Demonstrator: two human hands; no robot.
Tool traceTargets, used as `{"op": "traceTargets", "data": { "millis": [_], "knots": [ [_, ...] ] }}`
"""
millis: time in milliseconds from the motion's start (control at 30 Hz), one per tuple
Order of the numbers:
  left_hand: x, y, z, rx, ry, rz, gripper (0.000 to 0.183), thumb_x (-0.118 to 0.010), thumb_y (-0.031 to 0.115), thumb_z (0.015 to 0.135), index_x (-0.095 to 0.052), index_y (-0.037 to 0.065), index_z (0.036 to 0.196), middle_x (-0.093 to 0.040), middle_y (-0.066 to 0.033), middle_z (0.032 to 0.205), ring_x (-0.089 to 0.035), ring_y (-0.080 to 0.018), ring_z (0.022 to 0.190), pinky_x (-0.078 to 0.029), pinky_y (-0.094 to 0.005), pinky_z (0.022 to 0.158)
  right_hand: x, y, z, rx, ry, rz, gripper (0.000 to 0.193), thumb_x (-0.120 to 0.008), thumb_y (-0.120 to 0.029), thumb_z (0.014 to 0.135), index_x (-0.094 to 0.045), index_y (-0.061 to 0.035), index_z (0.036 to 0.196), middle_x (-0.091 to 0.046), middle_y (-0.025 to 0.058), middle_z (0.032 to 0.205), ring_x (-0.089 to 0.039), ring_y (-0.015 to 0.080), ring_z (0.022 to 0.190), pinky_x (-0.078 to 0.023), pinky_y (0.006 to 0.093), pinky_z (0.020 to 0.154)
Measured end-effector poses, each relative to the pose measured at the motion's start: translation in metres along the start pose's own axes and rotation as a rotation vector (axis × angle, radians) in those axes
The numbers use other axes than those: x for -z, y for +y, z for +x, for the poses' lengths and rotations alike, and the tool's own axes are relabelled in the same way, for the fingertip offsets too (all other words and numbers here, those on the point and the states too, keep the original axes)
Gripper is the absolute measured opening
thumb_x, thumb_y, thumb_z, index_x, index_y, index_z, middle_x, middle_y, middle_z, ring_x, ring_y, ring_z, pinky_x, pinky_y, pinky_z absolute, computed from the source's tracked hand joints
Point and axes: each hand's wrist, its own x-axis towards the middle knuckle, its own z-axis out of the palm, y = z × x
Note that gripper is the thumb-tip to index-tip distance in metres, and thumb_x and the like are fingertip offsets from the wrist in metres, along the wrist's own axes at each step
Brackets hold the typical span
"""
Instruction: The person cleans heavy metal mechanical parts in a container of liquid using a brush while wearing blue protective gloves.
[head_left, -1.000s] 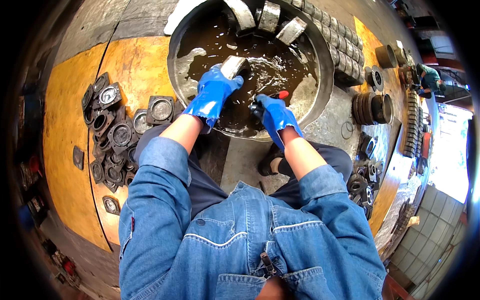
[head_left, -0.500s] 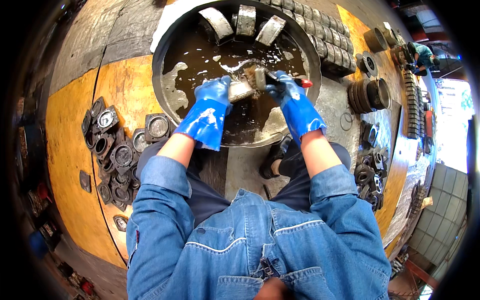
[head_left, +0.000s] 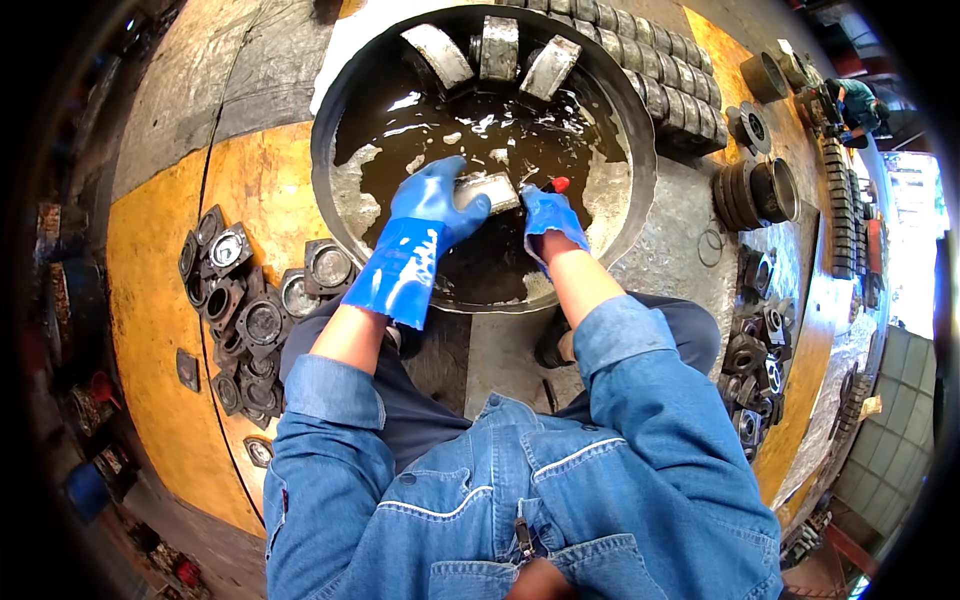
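Over a big round basin [head_left: 640,215] of dirty brown water, both my hands wear long blue rubber gloves. My left hand [head_left: 432,200] is closed on the left end of a wet grey metal block [head_left: 488,193], its thumb along the near side. Just right of the block, my right hand [head_left: 550,212] is closed round a brush, of which only the red handle end [head_left: 560,185] sticks out; its bristles are hidden. Three similar metal pieces, among them a curved block [head_left: 438,54], lean against the basin's far wall.
Rows of dark metal cylinders [head_left: 670,85] stand beyond the basin at the right. Square flanged parts [head_left: 262,320] lie heaped on yellow boards at the left, with another heap [head_left: 755,345] at the right. Metal rings [head_left: 775,190] stand nearby. Another person [head_left: 858,108] works far right.
My right hand has turned and moved slightly nearer to me, and the brush's bristles have gone out of sight. The metal block is held at a different tilt. The whole view has shifted slightly.
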Motion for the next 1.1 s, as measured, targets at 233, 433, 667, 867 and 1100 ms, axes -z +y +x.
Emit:
{"op": "traceTargets", "data": {
  "millis": [233, 433, 667, 867, 1100],
  "knots": [
    [0.007, -0.018, 0.029, 0.249, -0.027, -1.049, 0.054, -0.067, 0.037, 0.103, -0.061, 0.002, 0.143, -0.072, -0.0136, 0.131, -0.069, -0.0239, 0.117, -0.056, -0.0365, 0.097, 0.041, 0.050, 0.064, 1.008, -0.027, -0.330, 0.037, -0.066, -0.029, 0.100, -0.069, -0.0062, 0.129, -0.075, 0.0185, 0.109, -0.071, 0.0297, 0.106, -0.058, 0.0417, 0.090],
    [0.013, -0.028, 0.025, 0.650, -0.152, -1.783, 0.057, -0.058, 0.056, 0.103, -0.061, 0.013, 0.140, -0.066, -0.0169, 0.142, -0.066, -0.0360, 0.121, -0.055, -0.0514, 0.100, 0.041, 0.019, 0.029, 0.003, -0.339, 0.830, 0.025, -0.070, -0.026, 0.101, -0.070, -0.0081, 0.119, -0.074, 0.0076, 0.106, -0.071, 0.0177, 0.083, -0.061, 0.0280, 0.070],
    [0.011, -0.017, 0.022, 0.600, -0.184, -1.818, 0.065, -0.057, 0.061, 0.101, -0.048, 0.025, 0.155, -0.052, -0.0133, 0.156, -0.055, -0.0419, 0.134, -0.046, -0.0621, 0.104, 0.015, 0.042, 0.057, 0.197, -0.331, 0.367, 0.033, -0.062, -0.027, 0.104, -0.067, -0.0040, 0.127, -0.071, 0.0142, 0.117, -0.069, 0.0235, 0.103, -0.057, 0.0320, 0.085],
    [0.009, -0.016, 0.024, 0.586, -0.155, -1.800, 0.078, -0.056, 0.066, 0.100, -0.035, 0.027, 0.164, -0.046, -0.0115, 0.162, -0.048, -0.0371, 0.142, -0.039, -0.0542, 0.113, -0.007, 0.025, 0.033, 0.130, -0.085, 0.017, 0.061, -0.068, -0.046, 0.094, -0.066, 0.0044, 0.129, -0.071, 0.0199, 0.123, -0.066, 0.0301, 0.110, -0.049, 0.0426, 0.099],
    [-0.002, -0.019, 0.028, 0.613, -0.177, -1.891, 0.075, -0.064, 0.063, 0.097, -0.045, 0.017, 0.154, -0.049, -0.0124, 0.158, -0.046, -0.0358, 0.143, -0.038, -0.0539, 0.114, 0.052, -0.042, -0.031, 0.509, -0.168, 0.315, 0.051, -0.076, -0.044, 0.095, -0.071, -0.0001, 0.120, -0.072, 0.0053, 0.100, -0.063, 0.0145, 0.085, -0.048, 0.0307, 0.080]
  ]
}}
